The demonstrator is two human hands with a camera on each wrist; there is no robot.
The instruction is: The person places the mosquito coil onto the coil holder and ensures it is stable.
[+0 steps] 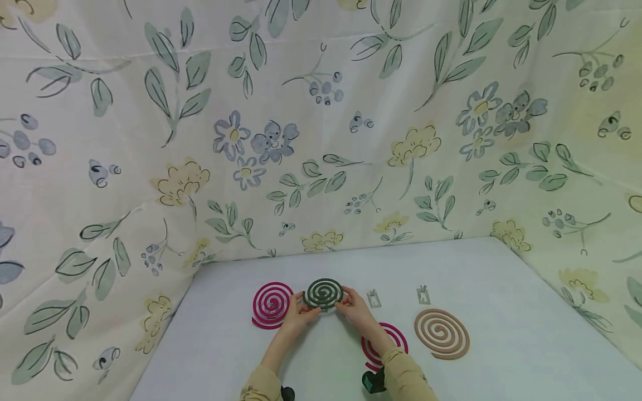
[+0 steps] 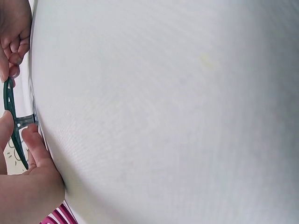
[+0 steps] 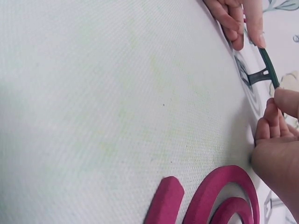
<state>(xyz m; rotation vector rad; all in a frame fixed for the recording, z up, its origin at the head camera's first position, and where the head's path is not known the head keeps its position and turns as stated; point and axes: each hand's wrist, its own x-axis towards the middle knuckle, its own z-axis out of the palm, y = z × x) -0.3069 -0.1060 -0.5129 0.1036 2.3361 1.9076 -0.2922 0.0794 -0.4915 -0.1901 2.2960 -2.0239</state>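
Note:
In the head view a dark green mosquito coil (image 1: 323, 293) is held level between both hands, in the middle of the table. My left hand (image 1: 299, 315) grips its left edge, thumb on top and fingers below. The right hand (image 1: 357, 309) pinches the opposite edge the same way. Under the coil a small metal stand (image 2: 25, 121) rises from the table to the coil's underside, as both wrist views show. A pink coil (image 1: 272, 304) lies just left of my left hand. Another pink coil (image 1: 370, 366) is partly hidden beneath the right forearm.
A tan coil (image 1: 440, 329) lies flat to the right of the right forearm. Two flat metal stands, one nearer (image 1: 374, 299) and one farther right (image 1: 423, 295), rest behind it. Floral cloth (image 1: 321, 167) hangs along the back and sides of the white table (image 1: 210, 345).

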